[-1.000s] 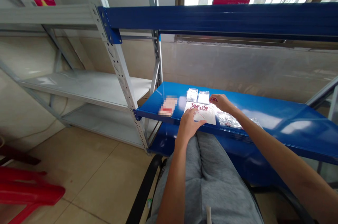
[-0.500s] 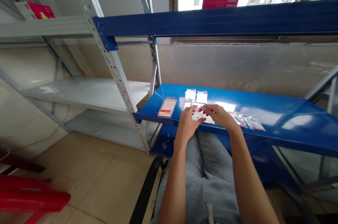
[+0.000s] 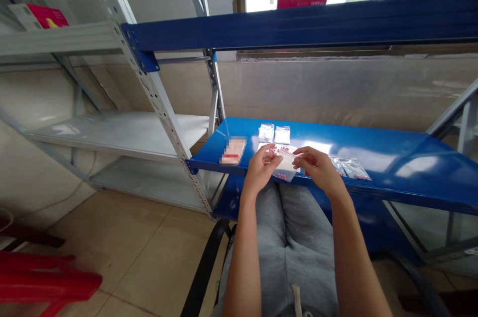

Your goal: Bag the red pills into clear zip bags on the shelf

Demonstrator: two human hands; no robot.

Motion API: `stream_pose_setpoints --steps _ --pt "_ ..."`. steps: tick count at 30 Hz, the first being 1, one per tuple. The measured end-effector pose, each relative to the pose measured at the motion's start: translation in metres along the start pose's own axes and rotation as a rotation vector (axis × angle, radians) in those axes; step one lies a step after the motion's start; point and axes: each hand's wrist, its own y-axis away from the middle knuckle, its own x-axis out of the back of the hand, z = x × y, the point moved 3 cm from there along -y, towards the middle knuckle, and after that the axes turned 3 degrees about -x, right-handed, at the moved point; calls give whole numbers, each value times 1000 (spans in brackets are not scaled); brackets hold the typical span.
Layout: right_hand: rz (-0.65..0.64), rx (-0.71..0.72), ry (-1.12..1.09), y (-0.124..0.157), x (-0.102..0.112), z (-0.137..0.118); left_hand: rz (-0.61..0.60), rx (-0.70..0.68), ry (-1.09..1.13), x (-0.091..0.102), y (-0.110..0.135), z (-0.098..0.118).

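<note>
Between my two hands is a small clear plastic zip bag, with several small red pieces gathered at its bottom. My left hand pinches its upper left edge between thumb and fingers. The upper right corner is pinched by my right hand. Just behind the bag, a white sheet lies on the blue shelf, partly covered by my hands, with more red pieces on it. Two piles of small clear bags, a left pile and a right pile, lie beyond the sheet.
Bags with red pieces lie on the blue shelf to the right. A blurred-out pinkish packet rests at the left. A blue beam crosses above; a perforated upright stands left. A red stool is on the floor.
Half a second ago my hands were over the white sheet with fingers spread. Now they hold the bag with red pieces up near the shelf's front edge. The view has shifted slightly.
</note>
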Motion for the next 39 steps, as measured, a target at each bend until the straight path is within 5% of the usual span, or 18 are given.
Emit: stream_pose_setpoints --steps 7,16,32,39 --pt "19 41 -30 5 -2 -13 37 11 67 1 -2 3" --pt "-8 -140 -235 -1 -15 5 119 56 114 1 -3 7" --pt "61 -47 -205 3 -11 -4 99 99 136 -1 -3 1" --pt "16 -117 -245 4 -16 -6 161 86 167 -6 1 1"
